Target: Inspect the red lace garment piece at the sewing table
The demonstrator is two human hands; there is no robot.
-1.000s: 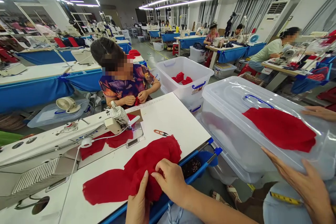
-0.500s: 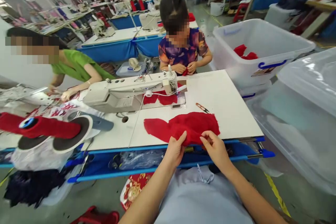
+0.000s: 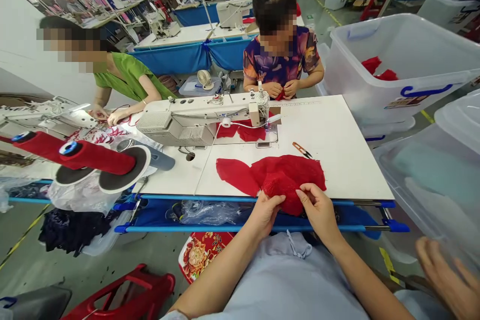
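A piece of red fabric [image 3: 288,172] lies on the white sewing table [image 3: 348,150], its near part hanging past the front edge. My left hand [image 3: 267,210] pinches that near part between thumb and fingers. To its right, my right hand [image 3: 315,206] is closed on the same cloth, thumb against fingertips. Beyond the fabric lies a pair of orange-handled thread snips [image 3: 302,150]. A white sewing machine [image 3: 210,117] stands farther back, with more red pieces [image 3: 251,132] under its arm.
Cones of red thread [image 3: 101,157] stand at the left. Across the table a person in a patterned shirt [image 3: 281,60] handles a small red piece; another in green [image 3: 131,75] works at left. Clear plastic bins [image 3: 375,90] line the right. Someone's hand [image 3: 446,275] shows at lower right.
The view has shifted, so the table sits further right in it. The near part of the fabric now bulges lower between my hands. Another person's hand has appeared at lower right.
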